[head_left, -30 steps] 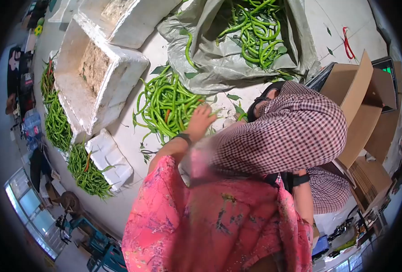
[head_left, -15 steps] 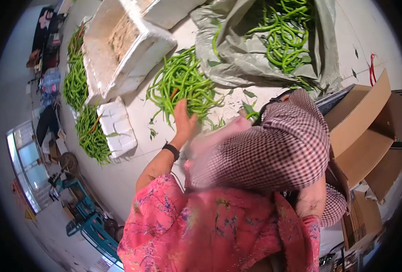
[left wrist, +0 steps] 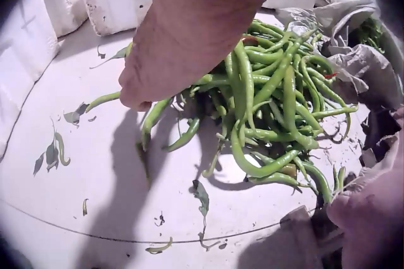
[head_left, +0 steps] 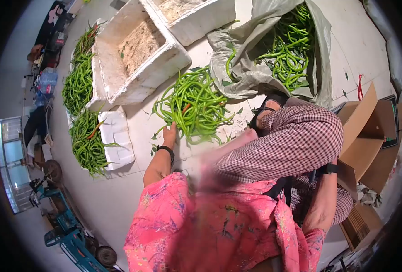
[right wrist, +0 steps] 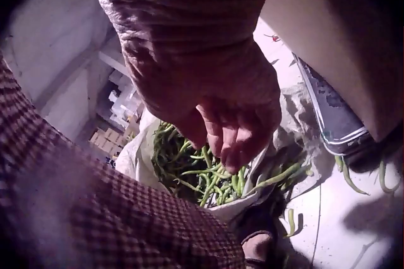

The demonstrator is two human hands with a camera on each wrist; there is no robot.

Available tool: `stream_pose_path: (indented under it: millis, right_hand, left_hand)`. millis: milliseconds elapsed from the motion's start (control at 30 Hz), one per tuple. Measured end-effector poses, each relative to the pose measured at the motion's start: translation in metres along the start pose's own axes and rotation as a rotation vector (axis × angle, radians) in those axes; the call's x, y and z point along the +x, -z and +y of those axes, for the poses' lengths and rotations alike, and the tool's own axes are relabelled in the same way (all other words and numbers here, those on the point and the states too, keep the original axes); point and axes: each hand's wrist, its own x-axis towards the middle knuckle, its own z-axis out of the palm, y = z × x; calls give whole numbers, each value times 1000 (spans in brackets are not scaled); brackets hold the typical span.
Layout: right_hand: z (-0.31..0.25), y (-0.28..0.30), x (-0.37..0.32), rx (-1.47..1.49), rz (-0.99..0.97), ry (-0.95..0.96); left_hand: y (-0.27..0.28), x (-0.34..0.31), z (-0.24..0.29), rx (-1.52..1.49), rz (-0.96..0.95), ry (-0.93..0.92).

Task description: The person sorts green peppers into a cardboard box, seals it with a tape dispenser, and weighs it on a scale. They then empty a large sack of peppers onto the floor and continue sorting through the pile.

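Note:
My left hand (head_left: 169, 135) is at the near left edge of a heap of green peppers (head_left: 194, 104) on the floor, one finger pointing into it. In the left wrist view that hand (left wrist: 183, 42) hangs over the heap's left side (left wrist: 271, 86), pepper ends showing around its fingertips; no firm grip shows. My right hand (right wrist: 221, 111) hangs with loosely curled fingers and nothing visible in them, in front of an opened sack (right wrist: 142, 149) of peppers in the right wrist view. The head view hides that hand behind the checked trouser leg.
White foam boxes (head_left: 151, 77) stand beyond the heap at left. More peppers (head_left: 78, 86) lie left of them, by a foam piece (head_left: 117, 140). A grey sack (head_left: 321, 59) with peppers is at upper right, cardboard boxes (head_left: 364, 145) at right. A sandalled foot (head_left: 266, 111) is beside the heap.
The left hand has moved from the heap's near right side round to its near left edge. The head view has shifted about. The right forearm shows beside the trouser leg.

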Motion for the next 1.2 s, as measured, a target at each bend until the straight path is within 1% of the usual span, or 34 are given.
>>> stream_pose_path:
  millis: [33, 100, 133, 167, 233, 267, 300, 333, 367, 400, 433, 467, 533, 600, 667, 733, 800, 833, 867, 933, 967, 1000, 1033, 1067, 1100, 1133, 1167, 1200]
  right_hand:
    - [-10, 4, 3, 35, -8, 5]
    - [-35, 9, 12, 110, -41, 27]
    - [-52, 10, 14, 146, -70, 45]
    - [-69, 12, 16, 183, -101, 60]
    - [-116, 10, 20, 251, -176, 111]
    - [-173, -3, -12, 205, -138, 100]
    - [-186, -12, -8, 496, -144, 172]
    - [-223, -25, -36, 471, -111, 246]
    - [-238, -19, -41, 396, -140, 276]
    - [-247, -17, -44, 324, -167, 297]
    - [-253, -13, -42, 319, -199, 334]
    - [-265, -22, -54, 280, -116, 403]
    - [-282, -21, -60, 182, -186, 525]
    - [-308, -19, -72, 51, -245, 543]
    - [-337, -11, -96, -101, -241, 546]
    - [-365, -3, -109, -89, -242, 586]
    - [-397, -11, -118, -95, -207, 621]
    - [-414, -25, -122, -125, -227, 615]
    - [-430, -41, -125, -156, -245, 609]
    - [-451, -84, -119, -211, -358, 596]
    - [-450, -107, -107, -141, -446, 612]
    - [-453, -135, -101, -173, -494, 604]
    - [-459, -158, -92, -314, -601, 662]
    - [-461, -184, -93, -351, -612, 645]
    - [-453, -209, -85, -305, -615, 673]
    - [-436, -239, -52, -292, -638, 548]
    - [-426, -256, -64, -218, -599, 505]
    - [-405, -281, -28, -204, -674, 377]
  left_hand:
    - [-3, 4, -8, -10, 3, 10]
    - [-8, 11, -12, 10, 75, 4]
    - [-10, 9, -11, 88, 127, 18]
    - [-7, 9, -12, 70, 103, 29]
    - [-9, 5, -7, 45, 71, 46]
    - [-9, -1, -1, -49, 49, 65]
    - [-10, -4, 2, -148, 34, 82]
    - [-14, 6, -1, -163, 44, 86]
    - [-23, 19, -12, -165, 39, 90]
    - [-22, 14, -10, -159, 28, 96]
    - [-18, 8, -9, -351, -57, 58]
    - [-16, 6, -13, -354, -48, 62]
    - [-12, 12, -11, -161, 25, -6]
    - [-8, 10, -20, -138, 62, -16]
    - [-5, 8, -16, -112, 58, 25]
    - [-3, 4, -12, -104, 30, 15]
    - [-3, 5, -2, -185, -29, 21]
    - [-3, 7, -2, -145, -25, -18]
    - [-6, 8, -3, -151, -26, -12]
    - [-6, 10, 3, -148, -1, -60]
    - [-5, 8, 9, -156, 12, -53]
    - [-6, 6, 11, -163, 2, -41]
    - [-8, 4, 11, -228, 30, -85]
    - [-9, -1, 11, -289, 55, -125]
    - [-6, -8, 18, -317, 60, -136]
    - [-24, 14, -10, -395, 22, -181]
    - [-19, 4, 4, -432, 36, -97]
    - [-19, -1, 10, -494, 82, -92]
